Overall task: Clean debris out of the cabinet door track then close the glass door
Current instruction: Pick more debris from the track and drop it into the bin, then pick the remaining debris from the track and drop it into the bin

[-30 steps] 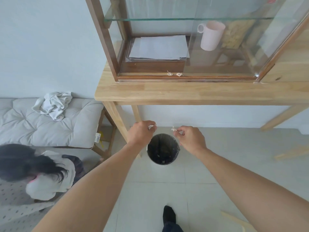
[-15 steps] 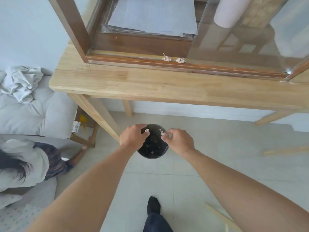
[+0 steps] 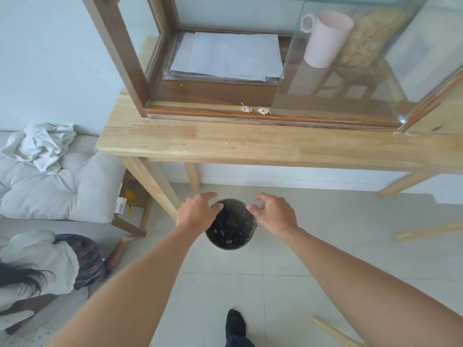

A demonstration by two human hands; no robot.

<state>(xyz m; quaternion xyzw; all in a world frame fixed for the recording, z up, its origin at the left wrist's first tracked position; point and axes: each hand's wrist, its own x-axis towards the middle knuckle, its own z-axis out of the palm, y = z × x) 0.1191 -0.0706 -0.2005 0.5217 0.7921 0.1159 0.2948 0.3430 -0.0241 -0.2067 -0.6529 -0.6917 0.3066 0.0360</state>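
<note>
Two small crumpled paper scraps (image 3: 246, 108) (image 3: 263, 111) lie in the cabinet door track (image 3: 195, 111), just left of the glass door (image 3: 350, 78), which stands slid to the right. The cabinet's left half is uncovered. Below the table a round dark waste bin (image 3: 231, 225) sits on the floor with bits of debris inside. My left hand (image 3: 198, 209) hovers over the bin's left rim and my right hand (image 3: 273, 211) over its right rim. Both hands have fingers spread and hold nothing.
The cabinet stands on a wooden table (image 3: 250, 144). Inside are a stack of papers (image 3: 228, 56) and a pink mug (image 3: 325, 38). A cushioned bench (image 3: 62, 186) with a crumpled cloth (image 3: 40, 144) is at left. A person (image 3: 42, 266) crouches at lower left. Wooden sticks (image 3: 426, 232) lie on the floor.
Both hands pinched small scraps over the bin before; now their fingers have spread and the scraps are gone from them. The view has shifted back up and away from the track.
</note>
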